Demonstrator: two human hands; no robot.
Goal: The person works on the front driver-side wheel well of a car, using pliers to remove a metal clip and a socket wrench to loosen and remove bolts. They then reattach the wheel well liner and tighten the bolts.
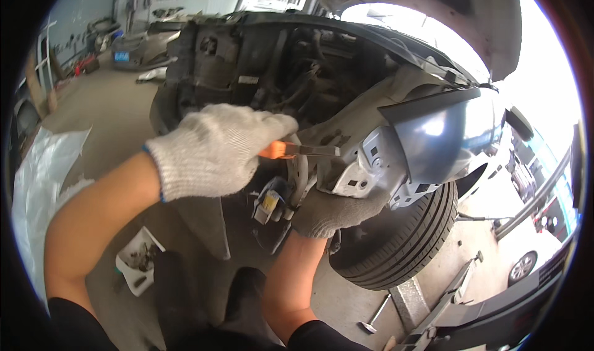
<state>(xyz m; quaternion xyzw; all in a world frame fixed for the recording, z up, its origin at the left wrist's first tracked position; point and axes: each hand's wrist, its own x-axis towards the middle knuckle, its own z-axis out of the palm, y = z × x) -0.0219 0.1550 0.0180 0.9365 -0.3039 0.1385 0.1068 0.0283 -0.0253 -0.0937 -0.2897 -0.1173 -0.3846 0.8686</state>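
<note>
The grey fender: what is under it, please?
Under the grey fender, a black tire shows its grooved tread. The tire's top is covered, so I cannot see it. Nearby, a silver bracket partly covers the right hand.

A white tub (137, 283) (dark bits (146, 256) inside) sits on the floor (117, 119), right of a translucent plastic sheet (46, 181).

We cannot see the fingertips of the right hand (334, 213), hidden behind the metal bracket (354, 179). The left hand (210, 150) covers part of the orange handle (278, 150). The fender (445, 128) conceals the tire's (414, 246) top, the upper edge crops the hood (489, 10), and we find the white container's (131, 270) contents too small to identify.
</note>
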